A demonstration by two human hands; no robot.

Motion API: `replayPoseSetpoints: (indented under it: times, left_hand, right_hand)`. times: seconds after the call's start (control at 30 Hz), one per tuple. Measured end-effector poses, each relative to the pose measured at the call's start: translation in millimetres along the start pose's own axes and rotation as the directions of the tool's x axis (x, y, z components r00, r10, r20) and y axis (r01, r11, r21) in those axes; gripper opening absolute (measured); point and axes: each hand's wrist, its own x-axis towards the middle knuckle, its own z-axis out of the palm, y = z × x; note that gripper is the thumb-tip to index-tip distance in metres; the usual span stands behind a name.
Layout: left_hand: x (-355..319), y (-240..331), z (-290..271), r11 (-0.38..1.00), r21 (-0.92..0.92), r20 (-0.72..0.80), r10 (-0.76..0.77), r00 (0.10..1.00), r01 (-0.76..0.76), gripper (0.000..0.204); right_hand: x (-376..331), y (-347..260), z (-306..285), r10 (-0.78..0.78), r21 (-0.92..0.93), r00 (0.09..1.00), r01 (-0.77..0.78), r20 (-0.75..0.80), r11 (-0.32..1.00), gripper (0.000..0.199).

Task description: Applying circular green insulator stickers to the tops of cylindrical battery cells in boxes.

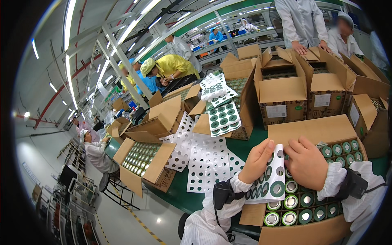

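Note:
My left hand (256, 162) is closed on a white sticker sheet (266, 188) carrying rows of dark green rings, with the thumb pointing up along its edge. The sheet stands tilted over an open cardboard box (312, 129) of upright cylindrical battery cells (290, 201). Some cells show bare metal tops with light green rims; others wear dark green rings. Beside the sheet's right edge, my right hand (307, 166) is low over the cells with its fingers curled. Whatever its fingertips pinch is hidden.
Used white sheets with punched holes (209, 163) lie on the green table (179, 195) to the left. More ring sheets (223, 117) rest on a box behind. Another open box of cells (141, 158) stands left. Several cartons (281, 90) line the back, where a person's hands (300, 47) rest.

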Motion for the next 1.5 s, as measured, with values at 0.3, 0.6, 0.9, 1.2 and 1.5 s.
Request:
replayPoseSetpoints:
  times: [0.3,0.6,0.9,1.2,1.5]
  left_hand:
    - [4,-4,5,1.000,-0.030,0.067,0.003,0.998,-0.001,0.027]
    - [1,-4,-3,0.999,0.035,0.024,-0.002,1.000,0.001,0.031]
    - [1,-4,-1,0.999,0.040,0.011,0.013,1.000,-0.014,0.029]
    - [4,21,-29,0.865,0.495,-0.306,0.265,0.914,-0.085,0.030]
    - [3,22,-20,0.633,0.769,-0.310,0.491,0.814,-0.089,0.032]
  right_hand:
    - [-10,-9,5,0.083,0.261,0.992,-0.056,-0.095,0.964,0.010]
    - [-2,-7,9,0.181,0.214,0.976,-0.153,-0.120,0.965,0.024]
    - [-1,-1,18,0.306,0.550,0.941,-0.182,-0.141,0.815,0.015]
    - [2,1,11,0.400,0.804,0.909,-0.151,-0.115,0.576,0.016]
    - [-1,2,14,0.348,0.807,0.933,-0.139,-0.087,0.574,0.017]
